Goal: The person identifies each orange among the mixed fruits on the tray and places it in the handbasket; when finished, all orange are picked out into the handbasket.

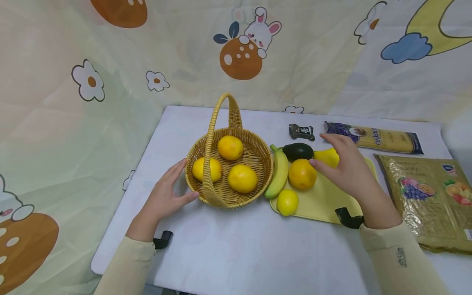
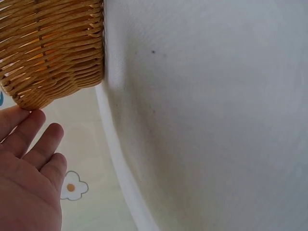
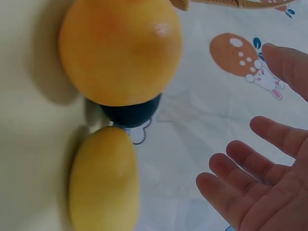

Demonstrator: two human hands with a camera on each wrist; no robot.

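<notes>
A wicker basket [image 1: 254, 143] with a tall handle holds three yellow-orange fruits, one of them a round fruit [image 1: 242, 179] at the front. My left hand [image 1: 162, 196] touches the basket's left side with fingers extended; its fingertips meet the rim in the left wrist view. Over the yellow tray [image 1: 324, 205], my right hand [image 1: 348, 168] hovers with fingers spread and nothing in them. Nearest to it is an orange [image 1: 302, 174]. Around that lie a banana [image 1: 279, 174], a lemon [image 1: 287, 202], a dark green avocado-like fruit [image 1: 298, 151] and a yellow oblong fruit [image 1: 327, 157].
Behind the tray lies a small dark wrapped snack [image 1: 301, 132]. A long gold-and-purple packet [image 1: 383, 138] is at the back right. A large gold candy bag [image 1: 424, 196] covers the table's right side. A printed cloth [image 1: 191, 53] hangs behind the table.
</notes>
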